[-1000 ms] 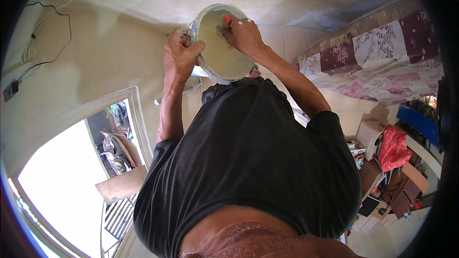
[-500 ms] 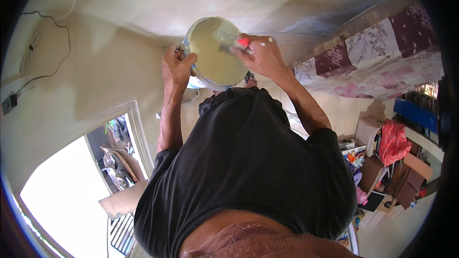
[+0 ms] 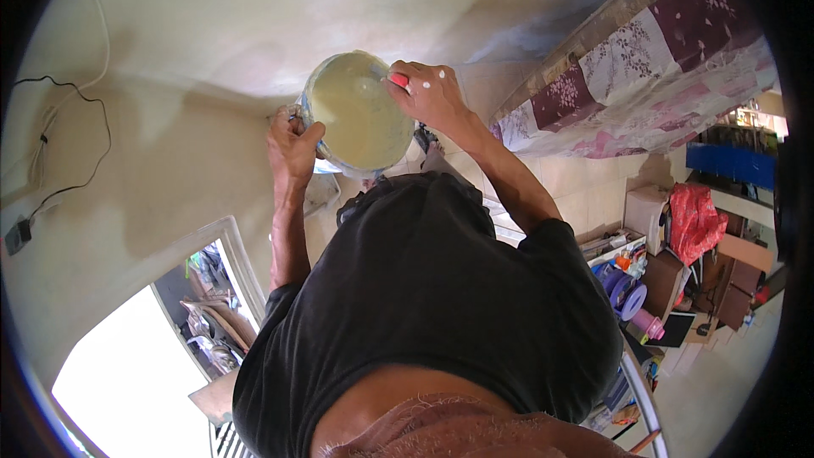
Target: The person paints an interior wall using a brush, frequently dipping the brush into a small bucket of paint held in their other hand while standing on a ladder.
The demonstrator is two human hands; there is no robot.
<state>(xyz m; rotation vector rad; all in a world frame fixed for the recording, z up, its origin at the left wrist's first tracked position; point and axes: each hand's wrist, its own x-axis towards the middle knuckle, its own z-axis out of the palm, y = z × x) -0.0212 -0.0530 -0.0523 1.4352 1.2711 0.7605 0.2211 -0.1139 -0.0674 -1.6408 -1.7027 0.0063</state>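
Note:
A round bucket point(image 3: 309, 92) with a smeared rim is held up in front of my chest, its mouth facing me. Pale yellow paint point(image 3: 360, 127) shows inside it. My left hand point(image 3: 292, 146) grips the bucket's left rim, thumb over the edge. At the opposite rim, my right hand point(image 3: 431, 95) is closed round a red-handled paintbrush point(image 3: 398, 80). The brush's head lies over the bucket's mouth and is hard to make out against the paint. White spots mark the back of my right hand.
A pale wall point(image 3: 212, 8) rises ahead, with a hanging dark cable point(image 3: 108, 119) at left. To the right hangs a maroon and white patterned cloth point(image 3: 627, 55). Boxes and a red bag point(image 3: 695, 220) stand lower right. A bright doorway point(image 3: 127, 365) is at lower left.
The bucket and both hands appear lower and farther left in the view, as the whole scene has shifted. My right hand has drawn up to the bucket's upper right rim.

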